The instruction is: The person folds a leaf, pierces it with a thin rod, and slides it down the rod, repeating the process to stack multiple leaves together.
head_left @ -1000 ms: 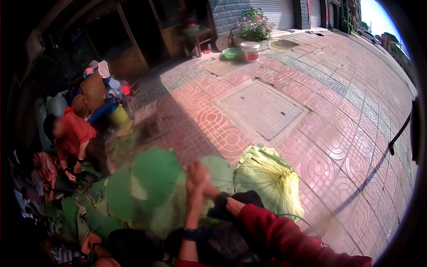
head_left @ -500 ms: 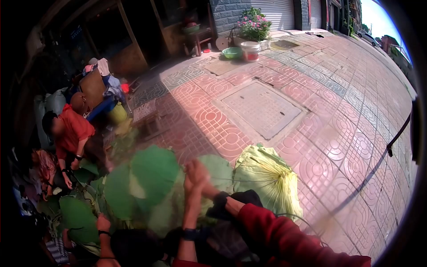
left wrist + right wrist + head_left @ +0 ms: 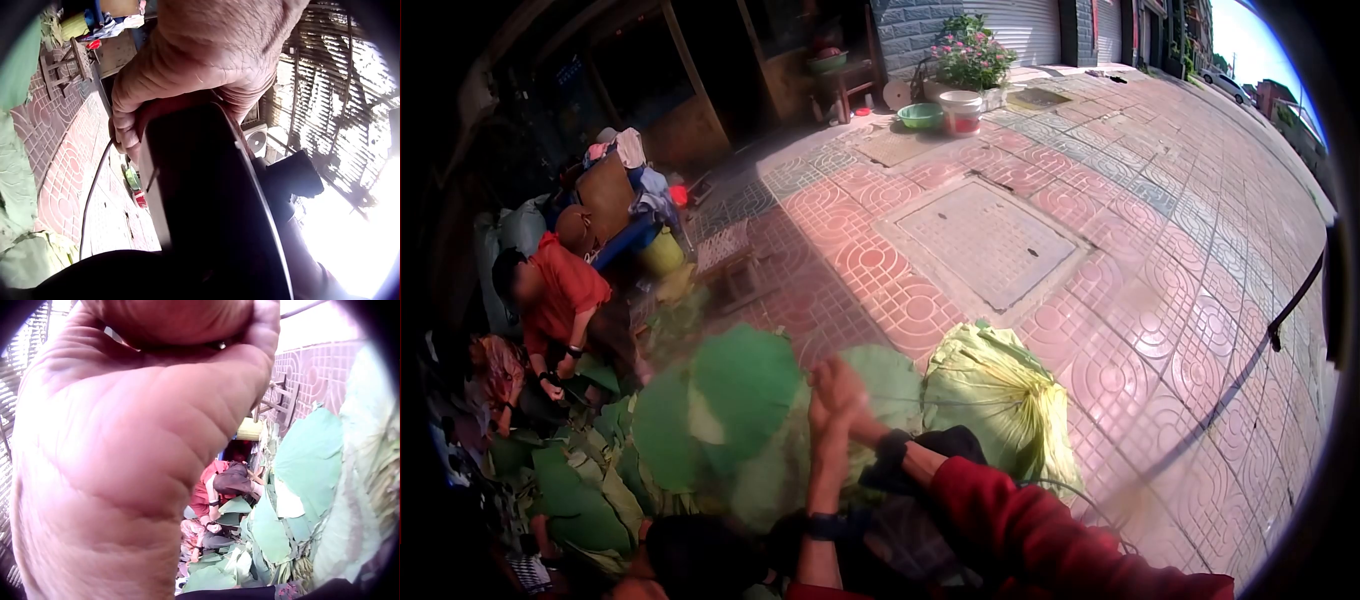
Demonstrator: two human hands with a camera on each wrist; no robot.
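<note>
In the head view, my left hand [image 3: 830, 385] and right hand [image 3: 862, 420] are pressed together with fingers curled, at the middle of the lower half. A thin dark cord [image 3: 94, 181] runs up to the curled fingers in the left wrist view. In the head view it stretches right from the hands, over the big gathered bundle of yellow-green lotus leaves [image 3: 1000, 400]. Round green lotus leaves [image 3: 745, 390] lie left of and beneath my hands. The right wrist view is mostly filled by a palm and wrist [image 3: 119, 444]; the cord inside the grip is hidden.
A person in red [image 3: 565, 290] sits at the left among piled leaves [image 3: 585, 500], with another person beside them. A low wooden stool [image 3: 730, 260] stands beyond. Farther off are a green basin [image 3: 920, 117], a white bucket [image 3: 962, 113] and a flowering plant [image 3: 975, 55] on tiled pavement.
My clasped hands stay nearly in place. A neighbouring arm at the lower left reached up to a leaf, then drew down again. The person in red has shifted their hands slightly.
</note>
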